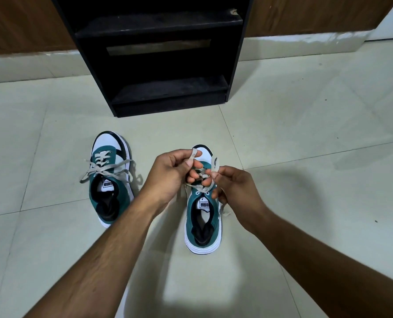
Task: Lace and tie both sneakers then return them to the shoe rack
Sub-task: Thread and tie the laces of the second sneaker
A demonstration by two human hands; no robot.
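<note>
Two green and white sneakers stand on the tiled floor, toes pointing away from me. The left sneaker (pixel 110 177) has its grey lace crossed loosely over the tongue with both ends lying out to the sides. Over the right sneaker (pixel 203 216) my left hand (pixel 172 173) pinches one loop of the grey lace (pixel 193 156). My right hand (pixel 232 187) pinches the other loop just above the eyelets. One free lace end (pixel 224 211) trails down the shoe's right side. My fingers hide the middle of the lacing.
A black shoe rack (pixel 158 88) with open shelves stands just beyond the sneakers, against a brown wall with a pale skirting. Pale floor tiles (pixel 305 134) spread to both sides.
</note>
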